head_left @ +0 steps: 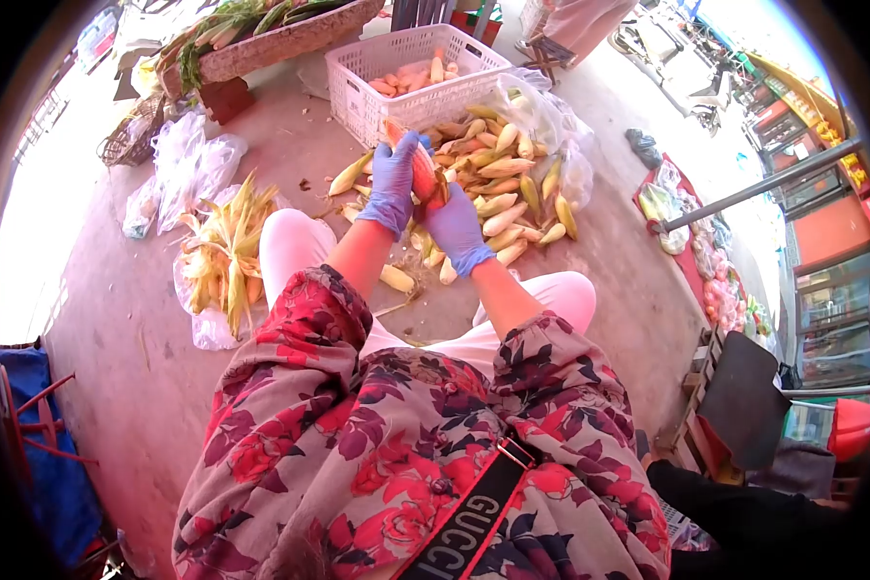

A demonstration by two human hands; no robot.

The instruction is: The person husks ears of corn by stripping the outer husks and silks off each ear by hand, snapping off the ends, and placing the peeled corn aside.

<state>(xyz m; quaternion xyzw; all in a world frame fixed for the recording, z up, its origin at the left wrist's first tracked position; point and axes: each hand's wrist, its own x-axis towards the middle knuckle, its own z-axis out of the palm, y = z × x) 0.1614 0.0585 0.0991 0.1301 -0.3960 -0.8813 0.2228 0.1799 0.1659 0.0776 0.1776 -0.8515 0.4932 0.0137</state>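
Both hands wear blue-purple gloves and meet around one reddish-orange ear of corn [422,172], held tilted above the ground. My left hand [392,186] is closed around its side, with the tip standing out above the fingers. At the lower end of the ear, my right hand [457,230] is closed on the dark base. Just beyond and to the right lies a heap of ears in pale green and yellow husks [503,184]. A single ear [396,279] rests on the ground between the knees.
A white plastic crate [362,108] behind the heap holds peeled ears. Stripped husks [227,246] lie at the left beside clear plastic bags [186,164]. A stone trough [271,46] with greens stands at the back left. Someone's dark-clothed leg [735,498] shows at lower right.
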